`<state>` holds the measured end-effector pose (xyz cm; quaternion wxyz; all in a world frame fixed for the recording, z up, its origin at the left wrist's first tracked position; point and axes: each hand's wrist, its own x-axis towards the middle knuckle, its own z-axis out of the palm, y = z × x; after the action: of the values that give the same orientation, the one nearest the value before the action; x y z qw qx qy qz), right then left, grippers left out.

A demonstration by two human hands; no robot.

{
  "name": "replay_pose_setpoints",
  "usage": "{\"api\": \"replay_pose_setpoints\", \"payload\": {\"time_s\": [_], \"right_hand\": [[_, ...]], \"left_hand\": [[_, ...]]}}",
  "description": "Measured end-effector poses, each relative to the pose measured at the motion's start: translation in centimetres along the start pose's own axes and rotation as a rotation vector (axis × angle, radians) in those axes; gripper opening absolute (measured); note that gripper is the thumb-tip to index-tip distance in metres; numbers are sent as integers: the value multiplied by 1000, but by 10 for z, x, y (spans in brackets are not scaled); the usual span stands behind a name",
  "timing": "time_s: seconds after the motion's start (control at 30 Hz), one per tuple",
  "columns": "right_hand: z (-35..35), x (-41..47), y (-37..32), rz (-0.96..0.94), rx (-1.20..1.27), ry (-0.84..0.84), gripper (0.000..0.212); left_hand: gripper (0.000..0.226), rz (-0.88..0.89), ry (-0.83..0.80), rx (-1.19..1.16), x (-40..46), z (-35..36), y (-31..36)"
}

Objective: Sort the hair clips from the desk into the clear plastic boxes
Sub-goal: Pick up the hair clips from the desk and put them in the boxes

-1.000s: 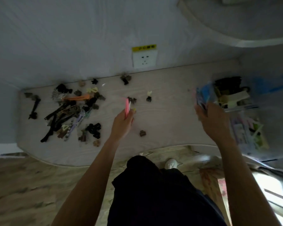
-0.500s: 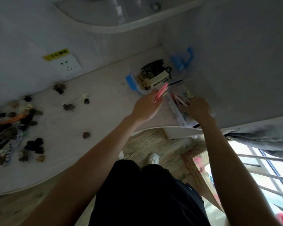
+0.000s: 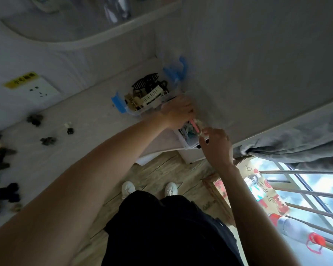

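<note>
My left hand (image 3: 178, 112) reaches over the near clear plastic box (image 3: 188, 144) at the desk's right end and holds a pink hair clip (image 3: 194, 125) pointing down into it. My right hand (image 3: 215, 144) grips that box's near right edge with curled fingers. Behind it stands a second clear box with blue latches (image 3: 121, 104), holding black and cream clips. Loose dark hair clips (image 3: 48, 141) lie scattered on the pale desk (image 3: 85, 131), with a bigger pile (image 3: 0, 169) at the left edge.
A wall socket (image 3: 40, 92) with a yellow label sits above the desk. A curved shelf (image 3: 65, 35) hangs overhead. A grey curtain (image 3: 296, 141) and window bars (image 3: 306, 198) are at the right. A cardboard box (image 3: 258, 191) stands on the wooden floor beside my feet.
My view swung right. My left hand carried the pink clip from mid-desk across to the near box and lowered it in; my right hand shifted to the box's near edge.
</note>
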<state>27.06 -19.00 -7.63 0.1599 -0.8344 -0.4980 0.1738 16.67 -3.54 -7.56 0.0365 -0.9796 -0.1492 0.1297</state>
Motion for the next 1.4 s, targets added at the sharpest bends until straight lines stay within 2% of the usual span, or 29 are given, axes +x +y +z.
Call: {"api": "replay_pose_setpoints", "payload": {"time_s": [0.13, 0.23, 0.33, 0.4, 0.5, 0.57, 0.67, 0.77, 0.87, 0.93, 1.0, 1.07, 1.23, 1.4], "right_hand": [[3, -3, 5, -56, -15, 54, 21], [1, -3, 0, -98, -24, 84, 21], [-3, -6, -16, -182, 14, 149, 18], [-2, -7, -32, -241, 72, 140, 19], [13, -12, -69, -433, 115, 54, 23], [30, -20, -100, -555, 134, -60, 26], [66, -38, -150, -650, 183, -307, 30], [113, -63, -201, -727, 199, -493, 43], [167, -88, -241, -742, 106, -545, 61], [204, -101, -257, -638, 40, -554, 72], [235, -113, -269, -544, -17, -492, 78], [255, -124, -279, -493, -64, -393, 81], [286, -138, -318, -431, -31, -227, 71], [291, -103, -343, -301, -29, -127, 73]], "left_hand": [[49, 54, -89, -302, 1, 4, -5], [42, -50, 35, -588, -16, 4, -4], [29, -263, 276, -727, -50, 2, 3], [36, -446, 460, -772, -84, 5, 12], [42, -768, 678, -868, -154, 25, 22], [40, -963, 736, -927, -206, 44, 26], [26, -1245, 749, -905, -289, 78, 36], [22, -1499, 760, -740, -372, 118, 45], [41, -1774, 734, -543, -448, 165, 51], [52, -1925, 716, -550, -494, 194, 51], [60, -2034, 671, -582, -536, 216, 44], [67, -2054, 645, -626, -570, 229, 30], [75, -2022, 569, -662, -623, 249, -30], [67, -1829, 552, -803, -633, 262, -78]]}}
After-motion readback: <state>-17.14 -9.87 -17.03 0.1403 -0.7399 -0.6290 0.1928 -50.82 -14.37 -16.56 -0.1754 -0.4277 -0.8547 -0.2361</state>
